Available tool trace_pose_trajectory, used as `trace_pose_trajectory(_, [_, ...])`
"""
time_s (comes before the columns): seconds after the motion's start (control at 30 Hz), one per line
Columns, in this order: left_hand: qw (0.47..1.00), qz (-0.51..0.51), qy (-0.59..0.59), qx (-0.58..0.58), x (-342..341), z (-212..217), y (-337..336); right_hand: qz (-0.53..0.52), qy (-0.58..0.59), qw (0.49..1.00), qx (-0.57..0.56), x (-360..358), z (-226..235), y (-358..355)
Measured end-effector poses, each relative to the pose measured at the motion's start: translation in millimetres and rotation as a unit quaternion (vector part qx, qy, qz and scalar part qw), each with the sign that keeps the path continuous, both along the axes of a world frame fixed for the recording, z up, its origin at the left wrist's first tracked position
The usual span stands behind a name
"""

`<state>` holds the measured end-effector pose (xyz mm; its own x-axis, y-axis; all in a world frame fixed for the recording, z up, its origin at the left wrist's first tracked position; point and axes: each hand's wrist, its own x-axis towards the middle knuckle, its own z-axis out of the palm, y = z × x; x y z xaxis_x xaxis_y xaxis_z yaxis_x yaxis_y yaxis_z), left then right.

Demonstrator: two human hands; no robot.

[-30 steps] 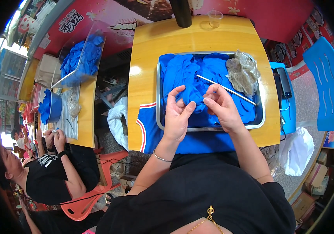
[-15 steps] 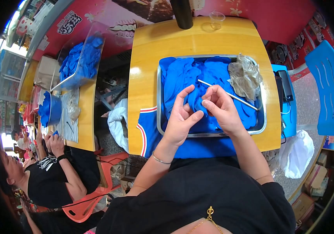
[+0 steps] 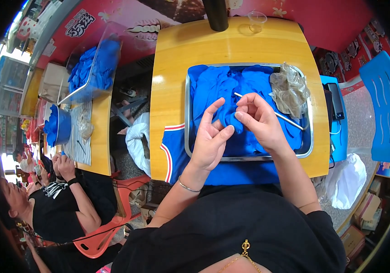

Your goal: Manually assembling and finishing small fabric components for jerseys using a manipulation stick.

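Over a metal tray (image 3: 310, 113) on the wooden table, both my hands work at a thin blue glove-like piece (image 3: 237, 125). My right hand (image 3: 265, 129) pinches it between thumb and curled fingers. On its other side, my left hand (image 3: 209, 145) has thumb and index finger apart, its remaining fingers curled against the piece. More soft blue pieces (image 3: 206, 88) fill the tray in overlapping layers. A slim white rod (image 3: 289, 121) lies slanted across them, partly hidden behind my right hand. A crumpled translucent plastic bag (image 3: 290, 88) rests in the tray's far right corner.
A clear cup (image 3: 257, 22) and a dark cylinder (image 3: 215, 16) stand at the far edge. At left, another person (image 3: 63, 200) sits by a table with a clear bin (image 3: 90, 68) and a bowl (image 3: 63, 125) of blue pieces. A blue chair (image 3: 384, 107) stands right.
My right hand has shifted slightly, its fingers curling closer together over the blue piece. The piece now hangs a little lower between my hands. The whole view has shifted slightly.
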<state>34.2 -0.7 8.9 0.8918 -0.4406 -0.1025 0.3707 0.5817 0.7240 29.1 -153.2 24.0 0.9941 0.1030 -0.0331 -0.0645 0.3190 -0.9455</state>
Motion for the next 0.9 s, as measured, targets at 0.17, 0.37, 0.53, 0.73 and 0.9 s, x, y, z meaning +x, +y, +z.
trace_pose_trajectory(0.17, [0.997,0.005,0.010,-0.081,-5.4,-10.4,4.6,-0.049,-0.010,0.999,-0.010,-3.1,1.6,12.2])
trace_pose_trajectory(0.37, [0.997,0.017,0.012,-0.068,-13.6,6.2,1.7,-0.044,-0.038,0.998,-0.038,-9.9,1.8,14.3])
trace_pose_trajectory(0.53, [0.996,-0.001,0.014,-0.092,-21.6,0.2,5.1,-0.078,-0.046,0.995,-0.041,-18.1,8.3,17.3])
trace_pose_trajectory(0.73, [0.988,0.018,-0.101,0.113,-28.2,13.1,4.6,-0.096,-0.094,0.989,-0.068,-26.0,9.5,15.6])
trace_pose_trajectory(0.9, [0.983,0.019,-0.120,0.140,-28.9,26.9,0.6,-0.083,-0.092,0.990,-0.064,-30.6,16.6,14.6])
